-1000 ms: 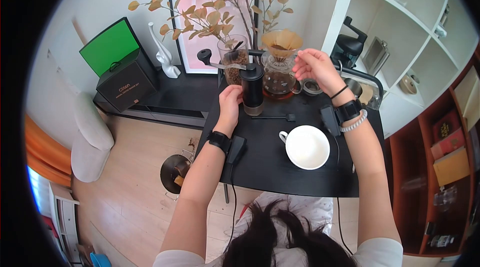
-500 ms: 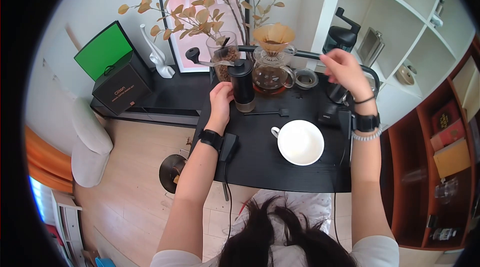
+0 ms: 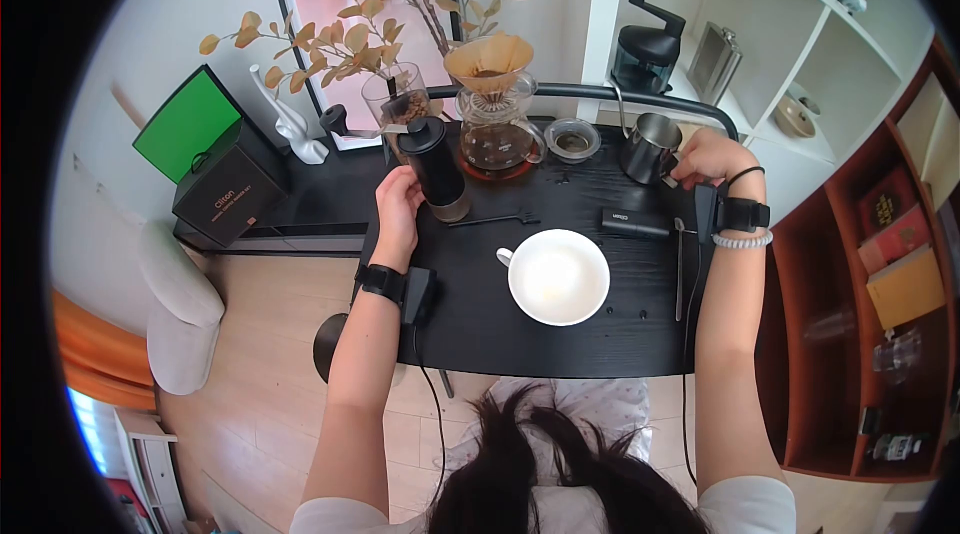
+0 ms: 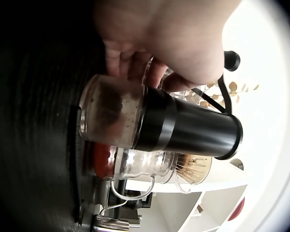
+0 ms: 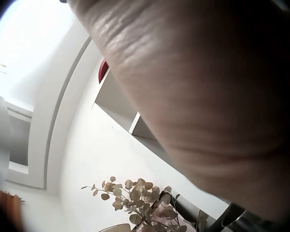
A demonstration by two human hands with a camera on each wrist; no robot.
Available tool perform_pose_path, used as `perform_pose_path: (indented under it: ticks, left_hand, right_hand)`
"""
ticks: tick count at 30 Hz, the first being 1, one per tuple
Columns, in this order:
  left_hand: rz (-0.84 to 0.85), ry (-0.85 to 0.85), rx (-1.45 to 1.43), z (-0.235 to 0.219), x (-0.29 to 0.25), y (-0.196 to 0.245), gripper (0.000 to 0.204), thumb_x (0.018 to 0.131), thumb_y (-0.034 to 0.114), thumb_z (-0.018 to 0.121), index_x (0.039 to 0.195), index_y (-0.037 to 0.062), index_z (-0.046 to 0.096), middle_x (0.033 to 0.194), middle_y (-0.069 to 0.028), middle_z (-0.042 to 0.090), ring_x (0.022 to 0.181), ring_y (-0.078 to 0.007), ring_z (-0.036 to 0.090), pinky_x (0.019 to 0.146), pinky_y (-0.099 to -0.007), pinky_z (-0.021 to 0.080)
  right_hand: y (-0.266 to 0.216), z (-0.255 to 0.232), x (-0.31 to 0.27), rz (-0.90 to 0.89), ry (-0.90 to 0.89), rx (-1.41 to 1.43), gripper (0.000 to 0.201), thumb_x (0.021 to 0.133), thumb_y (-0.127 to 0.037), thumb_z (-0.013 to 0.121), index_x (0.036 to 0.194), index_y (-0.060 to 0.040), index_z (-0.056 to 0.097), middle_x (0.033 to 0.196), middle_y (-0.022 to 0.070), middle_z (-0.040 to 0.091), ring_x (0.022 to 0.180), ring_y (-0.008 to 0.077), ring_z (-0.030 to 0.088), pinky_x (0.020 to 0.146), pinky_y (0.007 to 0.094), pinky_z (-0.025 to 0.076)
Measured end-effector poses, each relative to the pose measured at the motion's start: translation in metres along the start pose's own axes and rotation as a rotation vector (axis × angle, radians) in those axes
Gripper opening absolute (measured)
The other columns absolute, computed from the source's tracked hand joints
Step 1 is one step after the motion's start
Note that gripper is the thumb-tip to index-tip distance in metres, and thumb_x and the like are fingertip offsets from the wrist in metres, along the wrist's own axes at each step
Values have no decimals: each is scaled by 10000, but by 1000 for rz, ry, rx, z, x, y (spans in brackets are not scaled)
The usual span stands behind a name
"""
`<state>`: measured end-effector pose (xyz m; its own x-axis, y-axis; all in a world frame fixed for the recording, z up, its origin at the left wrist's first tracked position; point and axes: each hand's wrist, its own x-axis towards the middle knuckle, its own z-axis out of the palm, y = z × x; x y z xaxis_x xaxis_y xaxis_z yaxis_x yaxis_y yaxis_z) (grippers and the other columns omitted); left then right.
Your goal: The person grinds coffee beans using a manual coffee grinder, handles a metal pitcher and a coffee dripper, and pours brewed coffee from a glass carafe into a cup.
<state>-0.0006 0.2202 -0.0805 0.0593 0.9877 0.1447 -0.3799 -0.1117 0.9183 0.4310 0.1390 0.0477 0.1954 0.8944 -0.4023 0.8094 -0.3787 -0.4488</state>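
Observation:
My left hand is at the left side of a black manual coffee grinder, its fingers loosely bent along it. In the left wrist view the grinder's clear lower chamber shows brown residue, and the fingertips lie partly behind it. At the back right, my right hand has its fingers curled at the handle of a small steel milk pitcher, which stands on the table. The right wrist view is mostly filled by skin. A white cup sits between the arms, near the front.
Behind are a glass coffee server, a dripper with a paper filter, a bean jar and a round glass dish. A small brush, black Cliton device and long spoon lie on the black table.
My right hand has left the dripper's side, moved right and come down to the pitcher's handle. My left hand stays beside the grinder. The head view has shifted right.

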Motion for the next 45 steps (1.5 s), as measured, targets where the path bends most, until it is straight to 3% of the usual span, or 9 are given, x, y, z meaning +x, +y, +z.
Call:
perform_pose_path:
  ticks: [5,7,13,22,26,33,37,39,45]
  left_hand:
    - [2,-4,-6,0,0,0,135,907,118,484,885,64,606,810,11,592,747,-86,553,690,-235,456]
    - [4,-5,-9,1,0,0,137,908,119,482,883,64,606,813,10,597,747,-88,555,692,-236,457]
    - [8,-17,-8,4,-3,4,145,913,120,477,878,62,606,822,6,606,745,-90,561,696,-239,459]
    - [-1,-20,2,2,-1,3,153,914,118,472,883,58,608,823,7,604,750,-84,559,699,-233,456]
    - [-1,-13,0,3,-1,3,156,912,112,470,883,56,612,816,6,602,745,-84,560,702,-229,455]
    - [5,-28,-16,-1,2,-1,150,901,94,473,883,49,615,812,1,609,754,-87,576,694,-226,462]
    - [0,4,-26,1,0,1,146,893,91,480,877,47,618,807,-6,615,746,-93,584,694,-228,473]
    - [3,-35,29,-1,0,2,205,923,113,419,910,50,614,877,-19,640,791,-105,606,725,-248,486]
    - [-8,7,-28,5,-1,4,140,877,86,491,870,30,618,806,-26,619,754,-115,588,704,-254,477]
  right_hand:
    - [39,2,16,-117,-13,315,199,825,-267,694,863,-72,706,818,24,691,743,134,641,627,319,487]
    - [51,3,19,-182,-130,661,221,885,-298,650,861,-80,676,927,50,698,849,172,665,727,344,505]
    - [65,1,29,-202,-97,765,245,916,-254,613,780,-51,621,953,111,699,902,258,681,768,358,540]
    - [51,-14,2,-265,-7,857,268,915,-258,618,819,-8,633,878,141,694,799,228,688,714,303,563]
    - [30,-23,-18,-357,108,842,302,918,-293,619,861,3,630,858,129,694,758,193,685,636,256,553]
    - [-18,-22,-52,-457,312,755,279,944,-282,573,936,-11,638,851,94,693,759,159,676,640,237,539]
    - [-47,-12,-63,-462,400,660,272,957,-275,555,923,-18,636,842,77,684,738,126,659,617,215,524]
    - [-65,-9,-70,-440,428,608,277,962,-272,548,914,-11,629,829,71,677,718,116,648,601,209,515]
    - [-96,-12,-85,-424,479,438,301,953,-276,558,864,5,619,785,59,654,678,98,617,570,214,502]
